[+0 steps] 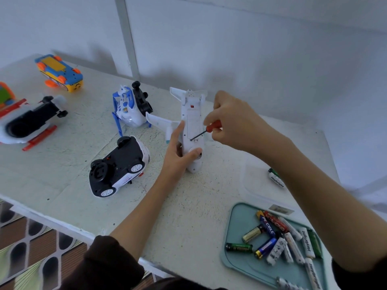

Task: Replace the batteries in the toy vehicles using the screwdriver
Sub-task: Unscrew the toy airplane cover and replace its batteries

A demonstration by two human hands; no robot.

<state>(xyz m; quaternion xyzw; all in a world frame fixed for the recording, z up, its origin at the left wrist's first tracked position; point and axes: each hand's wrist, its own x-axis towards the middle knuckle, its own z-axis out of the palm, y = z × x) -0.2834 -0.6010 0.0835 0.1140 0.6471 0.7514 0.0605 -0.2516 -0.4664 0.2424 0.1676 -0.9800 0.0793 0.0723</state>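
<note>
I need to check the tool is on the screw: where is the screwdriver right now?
In the head view, the red-handled screwdriver is pinched in the right hand, its tip on the belly of the white toy plane that the left hand grips.

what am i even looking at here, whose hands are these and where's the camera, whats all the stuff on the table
There is no machine: a person works with bare hands, and the one picture comes from a camera worn on their head, looking forward and down. The left hand grips a white toy airplane, turned belly up. The right hand holds a red-handled screwdriver, its tip at the plane's battery cover. On the table lie other toys: an overturned black-and-white car, a blue-and-white helicopter, a blue-and-orange bus and a red-and-white helicopter. At the near right, a teal tray holds loose batteries.
</note>
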